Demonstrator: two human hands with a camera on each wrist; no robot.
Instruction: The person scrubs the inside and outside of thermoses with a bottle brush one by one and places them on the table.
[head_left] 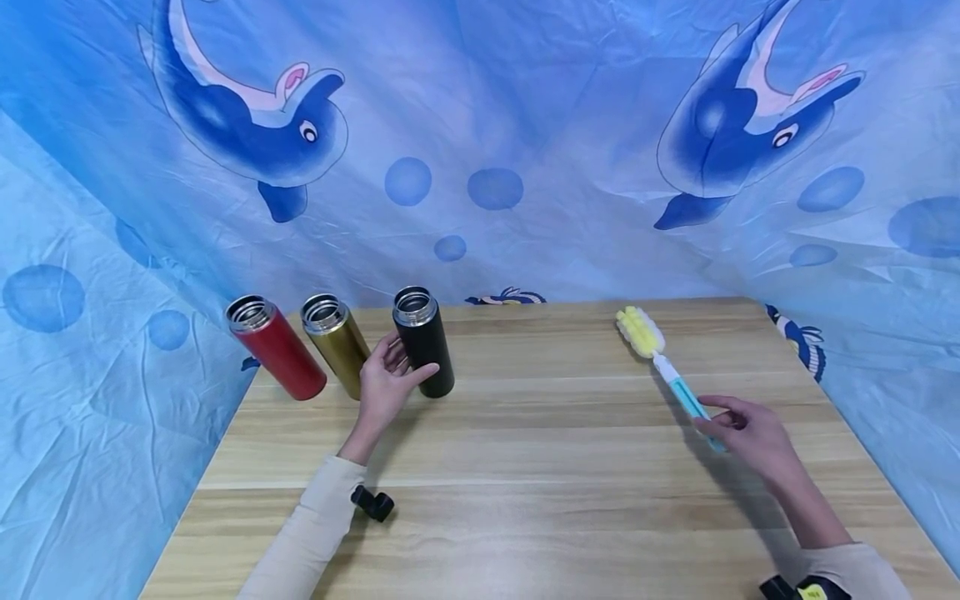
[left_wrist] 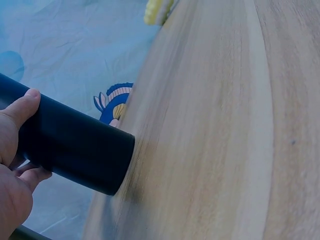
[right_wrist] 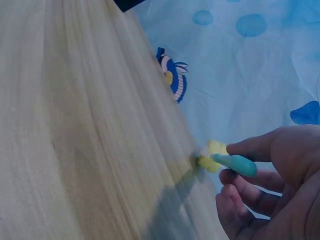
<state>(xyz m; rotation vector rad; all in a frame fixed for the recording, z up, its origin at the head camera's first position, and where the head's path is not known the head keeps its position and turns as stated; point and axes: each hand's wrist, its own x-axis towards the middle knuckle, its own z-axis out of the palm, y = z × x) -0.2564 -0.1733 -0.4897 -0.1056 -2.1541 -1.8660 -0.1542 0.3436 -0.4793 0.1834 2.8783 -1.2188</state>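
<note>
In the head view my left hand (head_left: 386, 385) grips the black bottle (head_left: 427, 350), which is lidless with a steel rim. The left wrist view puts the thumb on one side of this black bottle (left_wrist: 75, 140) and the fingers on the other. Whether its base touches the table I cannot tell. My right hand (head_left: 753, 433) pinches the blue handle of a bottle brush (head_left: 686, 396); its yellow and white sponge head points away. From the right wrist view, the brush's handle end (right_wrist: 242, 165) sits between thumb and fingers.
Left of the black bottle stand a gold bottle (head_left: 341, 350) and a red bottle (head_left: 281, 350), both without lids. The wooden table (head_left: 525, 500) meets a blue dolphin-printed sheet (head_left: 555, 250) at its back and sides.
</note>
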